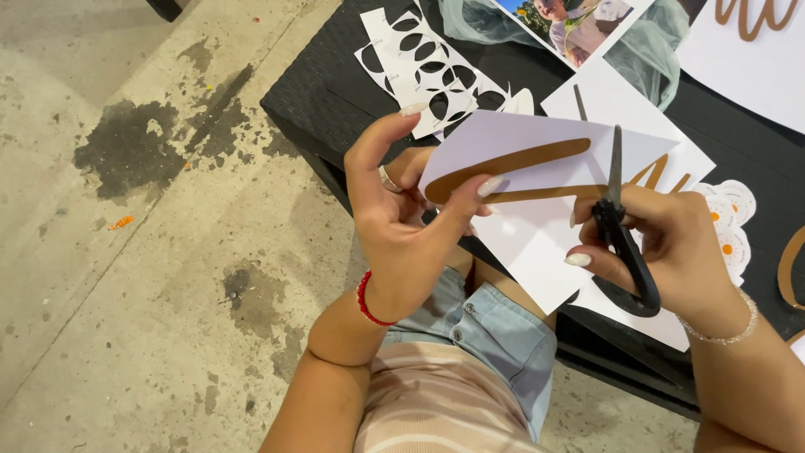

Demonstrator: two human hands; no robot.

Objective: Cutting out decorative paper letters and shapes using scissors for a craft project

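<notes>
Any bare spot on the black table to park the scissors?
Bare strip of black table along its left edge, beside the cutout sheet. Right of that is crowded: white sheets, paper flowers, photo.

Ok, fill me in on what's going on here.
A person is cutting paper over a black table. The left hand pinches a white sheet printed with a brown curved shape. The right hand works black scissors, blades up against the sheet's right edge. On the table lie more white sheets, a cut-out stencil, a photo and paper flowers.
</notes>
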